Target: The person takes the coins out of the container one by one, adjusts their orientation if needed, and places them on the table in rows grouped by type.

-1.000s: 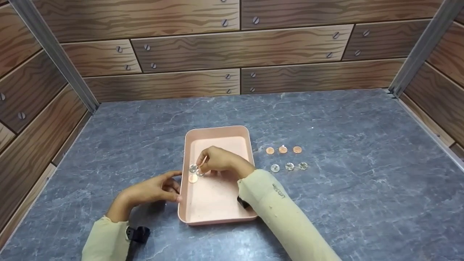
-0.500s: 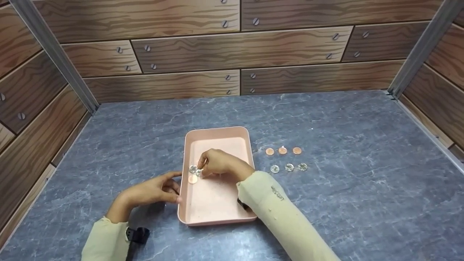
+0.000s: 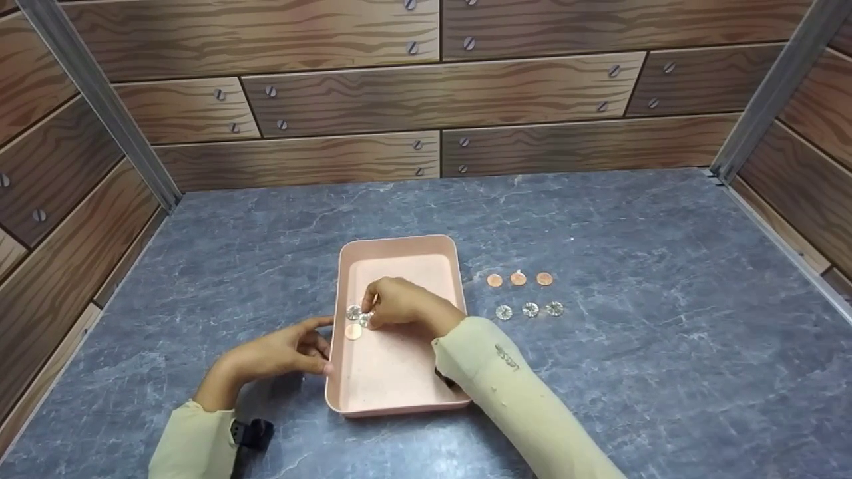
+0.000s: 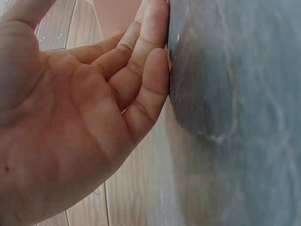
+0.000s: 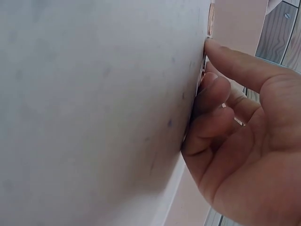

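Note:
A shallow pink tray (image 3: 399,372) lies on the table. My right hand (image 3: 399,303) reaches into it, thumb and index finger pinching a shiny silver disc (image 3: 364,320) flat on the tray floor near the left wall. Right beside that disc lie a second silver disc (image 3: 353,312), with a radiating pattern, and a copper-coloured coin (image 3: 353,331). In the right wrist view, the thumb (image 5: 235,61) and fingertips are low at the tray floor. My left hand (image 3: 279,349) touches the tray's outer left side with thumb and index finger; its other fingers (image 4: 153,75) bend loosely against the table.
Right of the tray, a row of copper-coloured coins (image 3: 518,278) lies behind a row of silver discs (image 3: 530,310) on the dark marbled table (image 3: 632,372). Wood-patterned walls (image 3: 333,100) with grey metal corner posts (image 3: 100,100) enclose the back and sides.
The silver disc under my right fingers has gone from tilted to lying flatter beside the other two pieces, and the right hand has eased down slightly. My left hand stays at the tray.

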`<state>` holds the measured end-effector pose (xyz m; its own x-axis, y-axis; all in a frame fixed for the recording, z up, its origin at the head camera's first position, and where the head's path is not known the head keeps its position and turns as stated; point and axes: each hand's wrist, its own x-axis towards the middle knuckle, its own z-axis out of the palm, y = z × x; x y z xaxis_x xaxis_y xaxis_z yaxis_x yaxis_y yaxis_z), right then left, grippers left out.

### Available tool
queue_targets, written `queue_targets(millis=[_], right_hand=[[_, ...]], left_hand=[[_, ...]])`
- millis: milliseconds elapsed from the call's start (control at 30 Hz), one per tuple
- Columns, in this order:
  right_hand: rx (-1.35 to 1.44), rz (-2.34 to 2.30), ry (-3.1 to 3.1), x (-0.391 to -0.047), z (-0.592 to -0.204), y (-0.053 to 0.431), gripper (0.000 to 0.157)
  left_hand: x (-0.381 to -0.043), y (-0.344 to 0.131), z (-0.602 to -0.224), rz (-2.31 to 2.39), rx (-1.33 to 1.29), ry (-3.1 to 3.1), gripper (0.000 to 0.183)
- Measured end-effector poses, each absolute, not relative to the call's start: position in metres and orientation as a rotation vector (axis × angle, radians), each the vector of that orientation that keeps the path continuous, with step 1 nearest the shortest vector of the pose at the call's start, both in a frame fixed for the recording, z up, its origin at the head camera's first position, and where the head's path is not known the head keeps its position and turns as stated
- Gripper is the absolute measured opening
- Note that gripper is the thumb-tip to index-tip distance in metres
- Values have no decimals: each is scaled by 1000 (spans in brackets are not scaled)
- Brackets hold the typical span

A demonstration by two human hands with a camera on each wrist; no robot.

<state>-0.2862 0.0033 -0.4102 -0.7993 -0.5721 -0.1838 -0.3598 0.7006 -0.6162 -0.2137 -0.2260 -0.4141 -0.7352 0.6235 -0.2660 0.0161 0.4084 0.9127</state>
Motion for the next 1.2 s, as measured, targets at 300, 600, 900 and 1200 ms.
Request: queue_targets(millis=[300, 600, 900, 1200], right_hand=[[-791, -821, 2525, -285, -409, 4, 19], [-793, -881, 2496, -284, -408, 6, 24], [-753, -929, 2449, -284, -407, 6, 21], [-769, -934, 2444, -283, -408, 7, 20]], left_hand=[[-214, -226, -414, 1337, 533, 2080, 92], [-213, -224, -413, 1321, 528, 2102, 89], [-213, -224, -412, 1336, 533, 2079, 89], [-214, -225, -414, 1327, 525, 2094, 93]])
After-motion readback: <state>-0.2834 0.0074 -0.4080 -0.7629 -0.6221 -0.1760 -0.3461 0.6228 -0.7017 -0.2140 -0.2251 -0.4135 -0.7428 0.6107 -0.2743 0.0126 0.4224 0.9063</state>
